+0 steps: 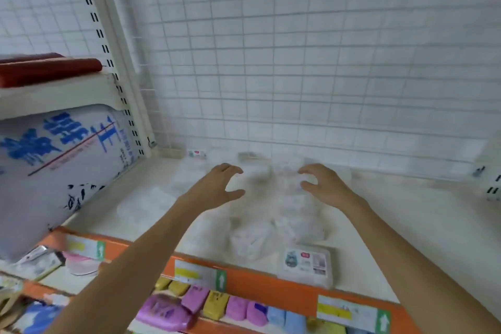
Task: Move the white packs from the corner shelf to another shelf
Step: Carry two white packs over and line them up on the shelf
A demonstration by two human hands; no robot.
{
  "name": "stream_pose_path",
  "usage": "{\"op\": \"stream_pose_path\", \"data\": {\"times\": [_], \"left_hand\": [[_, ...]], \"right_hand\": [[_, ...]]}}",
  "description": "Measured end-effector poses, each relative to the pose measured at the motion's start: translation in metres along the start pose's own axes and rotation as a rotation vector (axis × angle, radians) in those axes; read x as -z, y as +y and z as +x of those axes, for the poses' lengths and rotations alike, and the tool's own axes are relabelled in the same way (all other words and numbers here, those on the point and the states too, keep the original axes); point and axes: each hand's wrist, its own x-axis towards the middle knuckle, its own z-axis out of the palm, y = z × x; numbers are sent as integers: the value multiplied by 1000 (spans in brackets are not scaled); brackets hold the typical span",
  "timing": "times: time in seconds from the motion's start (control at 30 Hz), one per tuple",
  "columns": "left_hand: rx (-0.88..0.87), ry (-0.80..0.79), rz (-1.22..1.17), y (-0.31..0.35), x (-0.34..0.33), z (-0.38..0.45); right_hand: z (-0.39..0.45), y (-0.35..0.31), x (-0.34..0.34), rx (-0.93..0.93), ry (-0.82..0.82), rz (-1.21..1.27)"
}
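Orange shelf edge (252, 283), white pack (306, 266) atop

White packs (273, 214) on cream shelf (379, 238), orange shelf edge (252, 283) w/ yellow-green labels (199, 275), white wire grid (298, 62), blue-lettered bag (62, 160), red rolls (46, 70).

Both arms were bare right up to the bottom edge of the shot, no sleeves showing. The left hand (217, 187) and right hand (324, 184) had no gloves, rings or watch that I could spot.
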Motion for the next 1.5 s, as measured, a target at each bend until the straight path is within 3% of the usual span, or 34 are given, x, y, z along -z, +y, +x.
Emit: {"op": "stream_pose_path", "data": {"times": [0.17,0.33,0.57,0.77,1.03,1.23,1.5], "left_hand": [[-71,-73,101,-24,-15,57],[-113,-192,193,-40,-32,89],[-245,33,30,-57,-64,90],[-264,23,-20,-55,-57,73],[-307,33,-136,-54,-51,64],[-167,21,-418,-46,-44,57],[-16,112,-639,-40,-39,57]], "right_hand": [[17,4,3,-18,-175,-139],[18,6,7,-130,-253,11],[9,13,-7,-135,-141,70],[-3,15,-26,-147,55,153],[-24,20,-30,-170,202,273],[-34,17,-21,-257,103,373],[-38,10,-23,-237,254,436]]}}
